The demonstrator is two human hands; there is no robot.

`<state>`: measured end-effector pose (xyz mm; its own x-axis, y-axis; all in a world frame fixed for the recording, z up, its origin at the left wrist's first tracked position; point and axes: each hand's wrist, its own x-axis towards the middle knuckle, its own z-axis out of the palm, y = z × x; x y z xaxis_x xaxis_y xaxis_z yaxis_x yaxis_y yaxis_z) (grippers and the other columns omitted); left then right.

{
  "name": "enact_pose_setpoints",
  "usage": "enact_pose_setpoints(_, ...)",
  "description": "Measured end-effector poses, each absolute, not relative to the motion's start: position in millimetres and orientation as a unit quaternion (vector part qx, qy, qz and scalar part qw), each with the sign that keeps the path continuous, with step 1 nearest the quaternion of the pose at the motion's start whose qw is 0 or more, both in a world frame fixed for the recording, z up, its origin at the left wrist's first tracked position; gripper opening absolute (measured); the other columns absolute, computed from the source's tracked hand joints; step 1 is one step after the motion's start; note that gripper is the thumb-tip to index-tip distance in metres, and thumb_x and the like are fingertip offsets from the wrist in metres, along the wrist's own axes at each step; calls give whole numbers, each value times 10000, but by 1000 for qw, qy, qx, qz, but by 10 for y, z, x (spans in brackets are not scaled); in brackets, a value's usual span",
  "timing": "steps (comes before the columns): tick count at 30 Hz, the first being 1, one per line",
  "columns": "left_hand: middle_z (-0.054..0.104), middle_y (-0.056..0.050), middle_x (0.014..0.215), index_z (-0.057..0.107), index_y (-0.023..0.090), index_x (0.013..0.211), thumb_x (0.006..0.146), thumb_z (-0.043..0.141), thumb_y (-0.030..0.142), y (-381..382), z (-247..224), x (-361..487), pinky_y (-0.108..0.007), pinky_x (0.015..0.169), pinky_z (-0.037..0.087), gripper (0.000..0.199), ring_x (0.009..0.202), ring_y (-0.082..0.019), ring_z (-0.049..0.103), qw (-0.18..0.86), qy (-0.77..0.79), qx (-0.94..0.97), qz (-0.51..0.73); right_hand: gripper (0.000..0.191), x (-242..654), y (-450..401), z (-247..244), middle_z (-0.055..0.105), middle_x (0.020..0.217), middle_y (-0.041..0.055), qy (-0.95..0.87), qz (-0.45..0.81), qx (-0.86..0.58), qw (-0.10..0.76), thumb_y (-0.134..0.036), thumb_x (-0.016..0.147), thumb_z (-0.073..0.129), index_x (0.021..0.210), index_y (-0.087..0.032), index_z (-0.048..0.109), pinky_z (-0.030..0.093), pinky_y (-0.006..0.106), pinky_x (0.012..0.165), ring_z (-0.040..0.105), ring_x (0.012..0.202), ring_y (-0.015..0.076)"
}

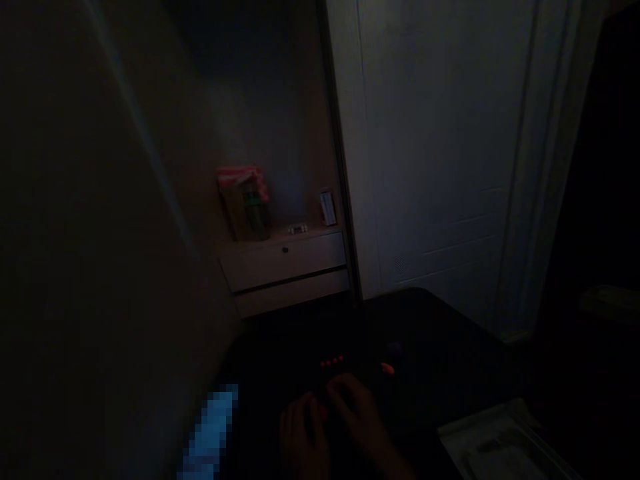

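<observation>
The scene is very dark. Near the bottom centre my left hand [303, 433] rests low over the black table [425, 320], fingers bent and pointing forward. Close on its right is my right hand [357, 413], its fingers curled toward the left one. Between the two hands a small red thing [323, 412] shows, next to my left fingertips; whether either hand grips it is too dark to tell. Just beyond the hands lies a row of several small red dots [332, 361]. An orange-red object [387, 369] sits to the right, with a dim purplish object [395, 349] behind it.
A pale tray-like object [505, 443] lies at the lower right. A blurred bright blue patch [210, 433] is at the lower left. Behind the table stand a drawer unit [285, 267], bearing a bag with red cloth [240, 177] and small boxes [327, 208], and a white door [435, 147].
</observation>
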<state>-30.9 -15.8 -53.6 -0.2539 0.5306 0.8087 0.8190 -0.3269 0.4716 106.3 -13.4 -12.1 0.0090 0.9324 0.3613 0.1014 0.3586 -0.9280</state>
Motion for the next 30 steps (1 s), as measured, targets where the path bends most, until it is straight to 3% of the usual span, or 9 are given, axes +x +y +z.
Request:
enact_pose_setpoints(11,772,-71,935,737,220,955,991,431,560,-152,-533,-322,-378,814,526,459,886,-235,690,99,-574,-599,-550,354,1060,-110,-209,764,1084,80,-596,369,-422,575,-520,983,533,1068,-245,738,524,364,949,692,1044,260)
enact_pose_setpoints(19,772,-72,929,738,219,955,987,418,580,-154,-545,-323,-389,809,523,484,879,-243,687,90,-579,-592,-553,366,1065,-102,-181,726,929,52,-597,351,-427,581,-486,1014,453,948,-223,699,502,306,814,665,874,209)
enact_pose_setpoints(30,771,-82,940,741,212,943,977,418,610,-163,-520,-303,-395,821,530,514,896,-248,688,86,-584,-586,-555,167,1053,-134,-106,577,721,-38,-574,378,-460,563,-275,814,711,755,-208,569,415,243,633,535,687,147)
